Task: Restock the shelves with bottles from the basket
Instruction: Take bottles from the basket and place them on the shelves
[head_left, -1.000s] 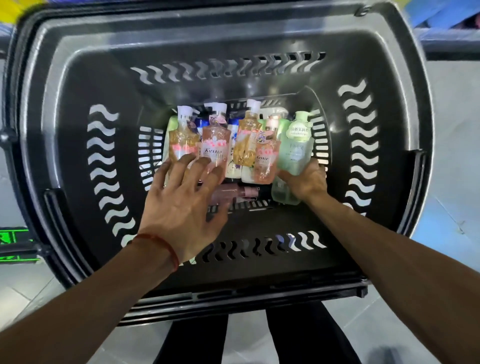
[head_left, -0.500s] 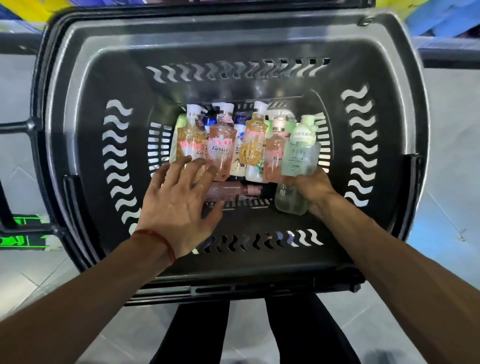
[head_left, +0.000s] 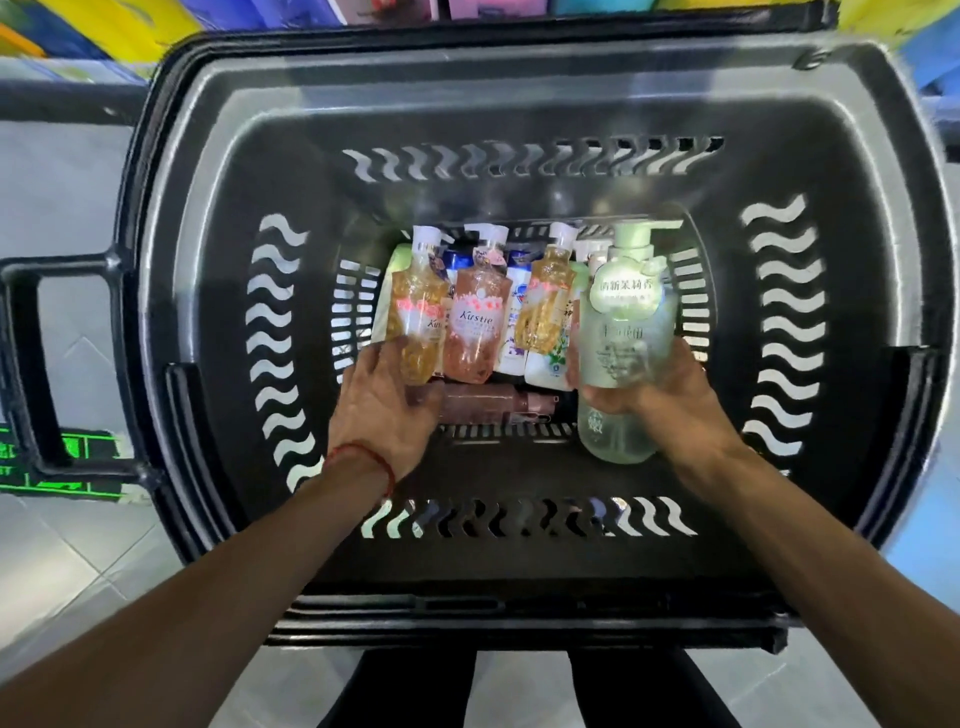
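Observation:
A deep black plastic basket (head_left: 519, 119) fills the head view, with several pump bottles standing at its bottom. My right hand (head_left: 670, 400) grips a pale green pump bottle (head_left: 623, 332) and holds it raised above the others. My left hand (head_left: 384, 400) curls around the lower part of an orange pump bottle (head_left: 418, 317) at the left of the row. Beside it stand a pink Kustie bottle (head_left: 475, 327) and another orange bottle (head_left: 545, 306). A brown bottle (head_left: 493, 408) lies flat in front of the row.
The basket's handle (head_left: 31, 364) sticks out at the left. Colourful shelf goods (head_left: 130, 21) show past the far rim. Grey floor tiles (head_left: 62, 561) surround the basket, and my dark trouser legs (head_left: 415, 691) are below it.
My right hand has lifted the green bottle up out of the row toward me. My left hand has moved from spread fingers over the bottles to curling around the orange one.

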